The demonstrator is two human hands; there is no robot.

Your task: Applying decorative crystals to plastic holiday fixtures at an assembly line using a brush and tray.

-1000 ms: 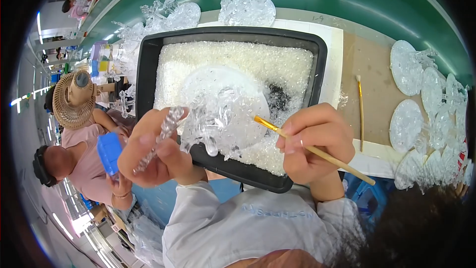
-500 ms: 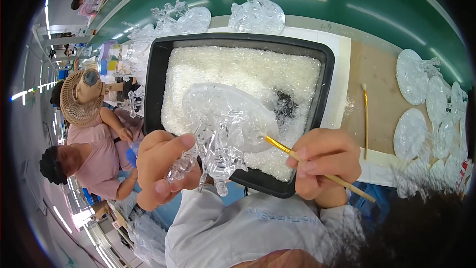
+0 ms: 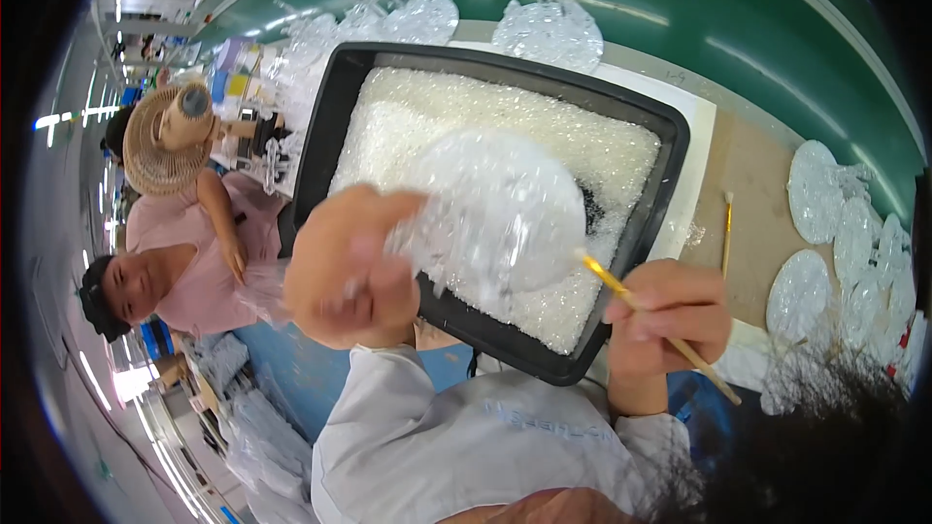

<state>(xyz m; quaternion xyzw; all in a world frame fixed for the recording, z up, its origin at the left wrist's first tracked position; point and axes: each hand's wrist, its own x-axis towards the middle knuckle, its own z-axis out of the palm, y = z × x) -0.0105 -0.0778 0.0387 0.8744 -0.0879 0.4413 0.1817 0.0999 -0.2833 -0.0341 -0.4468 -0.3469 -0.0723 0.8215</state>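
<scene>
**Glittered disc held over a tray of white flakes**

Across the back, a green wall panel (image 3: pixel 680 29) behind the white and brown table top (image 3: pixel 752 184). On the table, a large black rectangular tray (image 3: pixel 335 112) filled with sparkling white glitter flakes (image 3: pixel 544 116), one dark bare patch showing near its right side. Behind the tray, standing clear glittered ornaments (image 3: pixel 549 24) with snowflake tops. At the right edge of the table, a row of finished glittered discs (image 3: pixel 811 189) lying flat, well apart from the tray. Off to the left, lower down, a person in a pink top (image 3: pixel 184 262) and another in a straw hat (image 3: pixel 155 136).

Held above the near half of the tray, a round translucent disc ornament (image 3: pixel 500 209) coated in glitter, blurred by motion, tilted toward the camera. Left hand (image 3: pixel 345 272) closed around the ornament's lower left edge, fingers curled, also blurred. Right hand (image 3: pixel 670 315) pinched on a thin yellow-handled brush (image 3: pixel 646 311), tip touching or just beside the disc's right rim; cannot tell which. Between tray and finished discs, a second thin brush (image 3: pixel 725 233) lying on the brown surface
</scene>
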